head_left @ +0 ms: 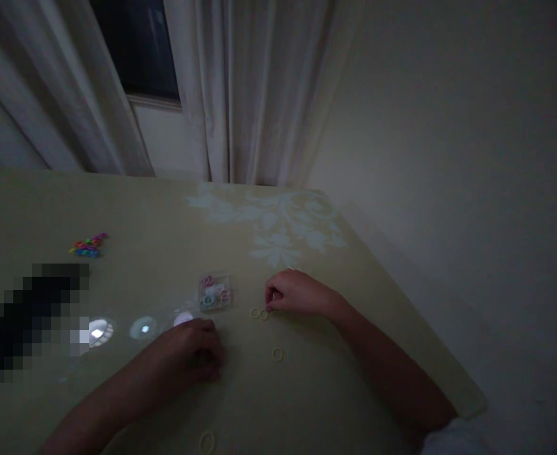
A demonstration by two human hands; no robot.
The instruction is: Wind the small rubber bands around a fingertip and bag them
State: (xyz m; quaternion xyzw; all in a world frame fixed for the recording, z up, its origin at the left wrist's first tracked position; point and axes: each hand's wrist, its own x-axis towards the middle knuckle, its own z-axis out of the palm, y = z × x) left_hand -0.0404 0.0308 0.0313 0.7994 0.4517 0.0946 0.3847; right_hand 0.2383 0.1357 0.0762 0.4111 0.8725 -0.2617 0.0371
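The right hand [302, 292] is bent low over the worktop [141, 202], thumb and fingers curled nearly together; the left hand [196, 347] is loosely curled with its palm side hidden. In this dim light I cannot tell whether either one grips anything.

At eight o'clock from the right hand, by its fingertips, two thin pale-yellow rings [259, 313] lie flat and side by side, seemingly touching. A pinch aimed at one could drag or catch its neighbour, because they sit so close, and low contrast against the pale surface makes a miss likelier.

Around six to seven o'clock, a single pale-yellow ring [273, 354] lies flat; a lowered right wrist or forearm could sweep it aside. The small clear plastic box [215, 292], with pink and teal rings in it, sits at nine o'clock, just beyond the left hand's knuckles. If that hand lifted or swung forward carelessly, it could bump the box and shift it.

Farther out, another pale-yellow ring [200, 442] lies at six o'clock from the left hand, where its forearm, drawn back, might brush it. The multicoloured pile of small pieces [88, 245], toward ten o'clock, is well clear of both hands and at little risk.
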